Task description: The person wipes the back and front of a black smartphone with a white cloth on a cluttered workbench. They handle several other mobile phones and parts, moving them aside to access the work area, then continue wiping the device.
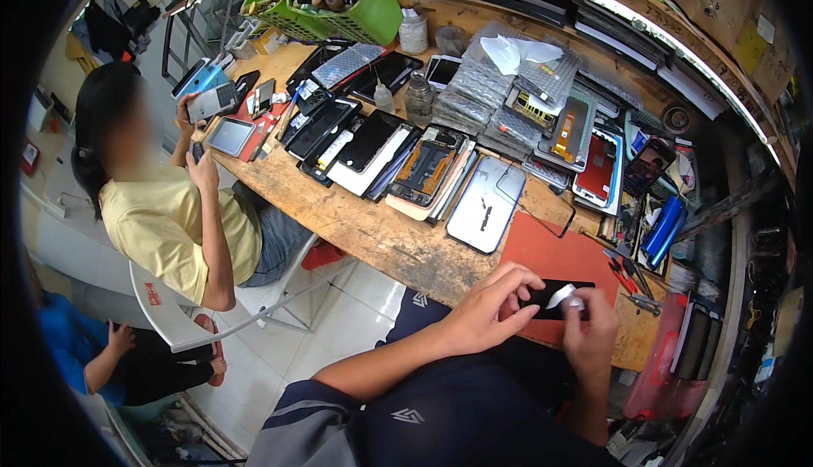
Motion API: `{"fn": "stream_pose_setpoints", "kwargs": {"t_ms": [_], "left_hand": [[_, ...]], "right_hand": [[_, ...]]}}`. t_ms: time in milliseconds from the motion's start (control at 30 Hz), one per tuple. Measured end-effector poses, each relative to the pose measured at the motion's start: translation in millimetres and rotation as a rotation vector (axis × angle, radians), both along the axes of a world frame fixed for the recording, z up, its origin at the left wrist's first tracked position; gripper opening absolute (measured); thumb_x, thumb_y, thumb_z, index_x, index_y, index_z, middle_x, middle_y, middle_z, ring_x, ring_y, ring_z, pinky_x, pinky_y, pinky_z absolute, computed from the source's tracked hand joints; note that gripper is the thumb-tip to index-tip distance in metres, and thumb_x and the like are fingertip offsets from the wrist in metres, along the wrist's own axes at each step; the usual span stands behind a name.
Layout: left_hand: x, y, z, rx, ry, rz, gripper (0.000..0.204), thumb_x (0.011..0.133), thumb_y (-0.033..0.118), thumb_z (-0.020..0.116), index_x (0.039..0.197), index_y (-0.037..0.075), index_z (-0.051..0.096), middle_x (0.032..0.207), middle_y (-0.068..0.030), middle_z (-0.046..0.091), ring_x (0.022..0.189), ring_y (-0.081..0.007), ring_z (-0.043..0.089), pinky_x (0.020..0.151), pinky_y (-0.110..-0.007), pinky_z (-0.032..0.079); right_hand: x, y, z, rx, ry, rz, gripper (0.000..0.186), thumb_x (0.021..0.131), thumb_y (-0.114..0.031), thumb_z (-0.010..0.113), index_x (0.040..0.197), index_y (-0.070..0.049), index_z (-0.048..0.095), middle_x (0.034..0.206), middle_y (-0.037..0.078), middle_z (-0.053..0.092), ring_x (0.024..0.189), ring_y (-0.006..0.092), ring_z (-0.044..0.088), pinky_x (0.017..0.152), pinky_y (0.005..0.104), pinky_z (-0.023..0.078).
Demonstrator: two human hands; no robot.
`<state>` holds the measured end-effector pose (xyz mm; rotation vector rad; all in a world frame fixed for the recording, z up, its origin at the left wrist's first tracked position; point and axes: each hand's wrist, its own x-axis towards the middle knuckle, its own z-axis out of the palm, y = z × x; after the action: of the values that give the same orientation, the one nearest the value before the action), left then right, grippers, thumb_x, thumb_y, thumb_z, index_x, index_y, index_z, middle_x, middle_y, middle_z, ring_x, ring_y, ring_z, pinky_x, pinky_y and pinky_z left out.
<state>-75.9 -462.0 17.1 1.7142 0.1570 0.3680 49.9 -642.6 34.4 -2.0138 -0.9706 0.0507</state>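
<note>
Our right hand point(591, 330) pinched a white strip point(560, 296); our half-curled left hand point(489, 309) held a black panel point(541, 298). Likely stiff, it suited edge grips.

The person wore a dark navy top point(457, 412) whose short left sleeve point(296, 399) ended near the elbow, with a grey panel point(312, 435) set into it. A pale angular emblem point(408, 416) of slanted strokes stood out on the top's dark cloth, and a similar leg emblem point(420, 299) marked the navy legwear point(406, 325). Both forearms point(385, 361), the left hand point(493, 310) and the right hand point(590, 331) were bare.
</note>
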Motion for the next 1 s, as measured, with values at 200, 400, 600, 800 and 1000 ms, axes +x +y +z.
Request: {"fn": "stream_pose_setpoints", "kwargs": {"t_ms": [200,400,600,800,1000], "left_hand": [[2,3,4,-0.15,0.128,-0.251,0.029,0.103,0.006,0.068,0.131,-0.001,0.061,0.106,-0.0118,0.069,0.092,-0.0143,0.071,0.077,-0.031,0.059],[3,-1,-16,-0.591,0.01,-0.112,0.022,0.106,0.008,0.066,0.126,-0.001,0.064,0.096,-0.0053,0.072,0.087,-0.0104,0.073,0.072,-0.025,0.059],[6,-9,-24,-0.762,0.038,-0.004,0.015,0.107,0.013,0.068,0.116,0.001,0.064,0.094,-0.0031,0.072,0.082,-0.0049,0.069,0.07,-0.02,0.058],[3,-12,-23,-0.644,0.007,-0.091,0.011,0.106,0.01,0.069,0.111,0.002,0.064,0.101,-0.0017,0.071,0.084,-0.0032,0.064,0.07,-0.02,0.051],[6,-21,-22,-0.036,-0.144,0.042,0.01,0.097,0.002,0.074,0.105,0.001,0.068,0.107,-0.0077,0.071,0.089,-0.0128,0.068,0.072,-0.027,0.054]], "right_hand": [[-9,2,9,0.097,0.257,0.211,0.005,0.096,0.001,0.072,0.1,0.003,0.073,0.086,0.012,0.071,0.075,0.0187,0.069,0.069,0.0301,0.053],[-19,10,-12,0.251,0.45,0.007,0.008,0.098,0.004,0.068,0.105,0.005,0.071,0.088,0.009,0.07,0.079,0.0147,0.068,0.071,0.0286,0.053],[-37,23,-28,0.358,0.293,0.101,0.005,0.096,0.005,0.067,0.101,0.004,0.069,0.092,0.012,0.07,0.081,0.0191,0.069,0.075,0.0302,0.054],[-20,12,-29,0.298,0.344,0.124,0.013,0.1,0.003,0.069,0.111,0.004,0.064,0.097,0.01,0.07,0.081,0.0144,0.068,0.073,0.028,0.055],[-16,9,-30,0.429,0.677,0.039,0.011,0.103,0.005,0.063,0.114,0.004,0.061,0.099,0.009,0.07,0.087,0.0104,0.069,0.076,0.0236,0.058]]}}
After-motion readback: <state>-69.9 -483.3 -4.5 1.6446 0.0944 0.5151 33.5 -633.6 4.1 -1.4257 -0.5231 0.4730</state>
